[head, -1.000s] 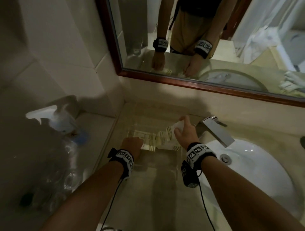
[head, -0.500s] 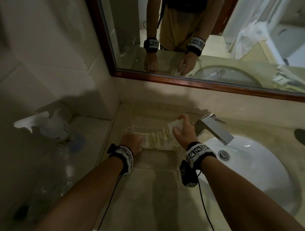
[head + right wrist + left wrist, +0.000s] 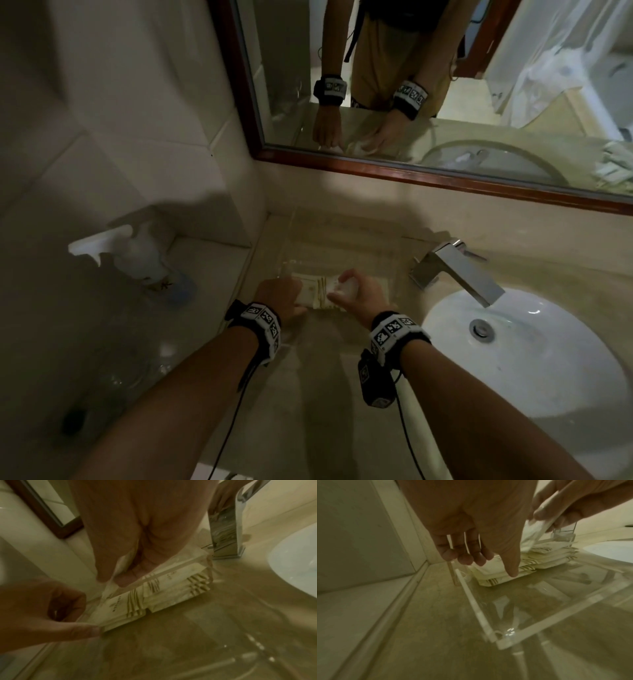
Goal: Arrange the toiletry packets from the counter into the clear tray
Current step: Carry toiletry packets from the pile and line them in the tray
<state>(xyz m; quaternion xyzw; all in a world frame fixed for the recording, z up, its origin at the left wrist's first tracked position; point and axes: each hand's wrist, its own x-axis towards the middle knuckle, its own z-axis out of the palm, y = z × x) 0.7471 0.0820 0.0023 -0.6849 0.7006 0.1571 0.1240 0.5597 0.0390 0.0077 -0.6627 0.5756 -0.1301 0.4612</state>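
A clear tray [image 3: 287, 265] stands on the counter left of the sink, its rim [image 3: 477, 609] close in the left wrist view. Inside lies a stack of cream packets [image 3: 318, 291] with gold stripes [image 3: 171, 588]. My left hand [image 3: 277, 294] holds the stack's left end, thumb against its side and fingers [image 3: 471, 559] curled at the top. My right hand [image 3: 359, 294] pinches a clear-wrapped packet [image 3: 118, 566] just above the stack's middle. That packet [image 3: 532, 534] hangs tilted, its lower edge touching the top packet.
A chrome faucet [image 3: 455, 270] rises right beside the tray, with the white basin [image 3: 548, 359] beyond it. A spray bottle [image 3: 137, 253] sits on the ledge to the left, plastic bottles [image 3: 137, 370] below it. The wood-framed mirror [image 3: 445, 178] runs along the back wall.
My right hand has carried the clear packet left and down, from near the faucet to over the stack. My left hand has closed in on the stack's left end.
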